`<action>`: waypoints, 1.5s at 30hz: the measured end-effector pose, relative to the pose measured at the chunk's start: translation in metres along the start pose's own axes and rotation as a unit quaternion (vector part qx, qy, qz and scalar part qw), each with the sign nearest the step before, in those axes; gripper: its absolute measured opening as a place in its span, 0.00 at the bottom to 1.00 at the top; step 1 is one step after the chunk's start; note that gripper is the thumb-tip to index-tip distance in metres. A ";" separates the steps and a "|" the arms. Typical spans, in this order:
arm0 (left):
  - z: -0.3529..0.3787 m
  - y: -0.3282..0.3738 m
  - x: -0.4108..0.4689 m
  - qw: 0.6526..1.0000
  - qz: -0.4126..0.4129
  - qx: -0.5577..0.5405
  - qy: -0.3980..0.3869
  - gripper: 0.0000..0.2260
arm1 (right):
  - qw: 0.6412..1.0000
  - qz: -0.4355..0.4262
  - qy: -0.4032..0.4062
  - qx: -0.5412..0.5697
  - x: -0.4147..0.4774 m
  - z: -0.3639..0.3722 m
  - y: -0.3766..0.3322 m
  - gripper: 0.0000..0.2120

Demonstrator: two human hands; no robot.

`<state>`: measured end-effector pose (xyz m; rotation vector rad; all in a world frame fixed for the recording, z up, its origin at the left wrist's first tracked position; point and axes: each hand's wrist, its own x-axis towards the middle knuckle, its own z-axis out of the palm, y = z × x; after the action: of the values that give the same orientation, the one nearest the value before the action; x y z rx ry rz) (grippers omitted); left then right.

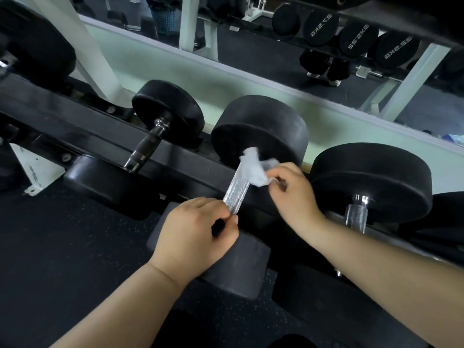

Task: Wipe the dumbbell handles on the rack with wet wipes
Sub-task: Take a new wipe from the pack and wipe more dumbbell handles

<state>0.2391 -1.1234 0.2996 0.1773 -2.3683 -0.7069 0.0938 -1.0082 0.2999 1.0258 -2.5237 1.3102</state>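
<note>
Our right grip (291, 194) pinches a crumpled wet wipe (253, 169) between thumb and curled fingertips. The wipe lies draped over the far end of the knurled handle (237, 189), right against the far head (261, 129) of the middle dumbbell. Our left grip (193, 232) curls round the near end of the same handle, its heel over the near head (238, 270). A dark gap shows between its fingers, and we cannot tell what it is.

We judge these to be the risks. The wipe is held by one edge only, so the rough knurling may snag it, tear it or pull it out of the pinch when we drag it along. Bunched as it is, it covers just the top of the bar, so the underside may go unwiped unless we wrap it round. The left grip hides the near stretch of the handle, and that part may be missed. The dumbbell lies across the rack rail (75, 131), and a hard tug could roll it.

Both forearms reach in from the lower edge. The right wrist bends leftward toward the wipe, knuckles up; the left wrist is straight, its back toward us. The left neighbour's handle (145, 149) and the right neighbour's handle (355, 217) carry no wipe.
</note>
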 end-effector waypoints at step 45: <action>-0.001 0.000 0.001 1.000 -0.002 -0.015 -0.017 0.13 | 0.899 -0.167 -0.336 -0.224 0.046 0.027 -0.018 0.07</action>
<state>0.2392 -1.1245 0.3010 0.1571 -2.3877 -0.7528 0.0752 -1.0598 0.3135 1.9061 -2.6806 0.2596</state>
